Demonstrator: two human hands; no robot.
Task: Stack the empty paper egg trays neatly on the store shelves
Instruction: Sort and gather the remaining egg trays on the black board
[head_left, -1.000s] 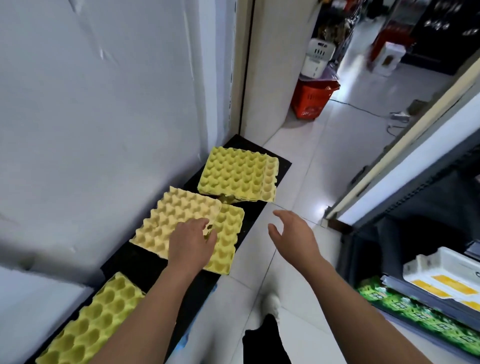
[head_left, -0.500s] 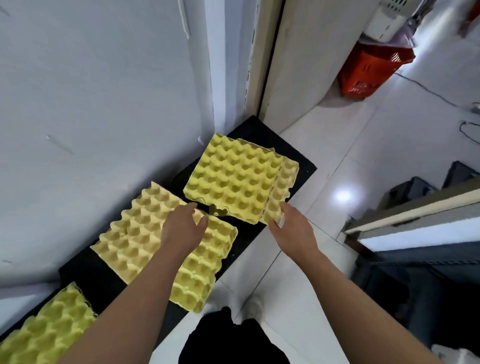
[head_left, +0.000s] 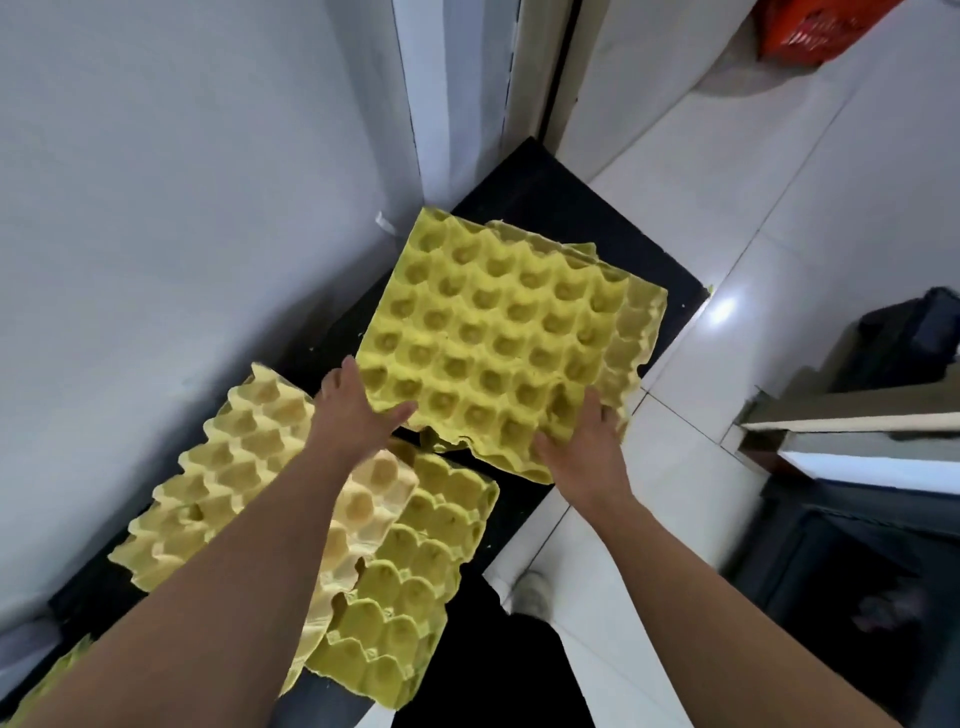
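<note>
Left hand, fingers straight, presses the near-left corner and right hand grips the near-right corner of the tray stack, lying at the shelf's far end, directly ahead, long axis pointing away, equally near both hands.

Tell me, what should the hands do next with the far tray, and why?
Probably slide the top tray a little right. The left hand and right hand are at its near corners, and the lower tray pokes out along its right side, so the pile isn't neat.
</note>
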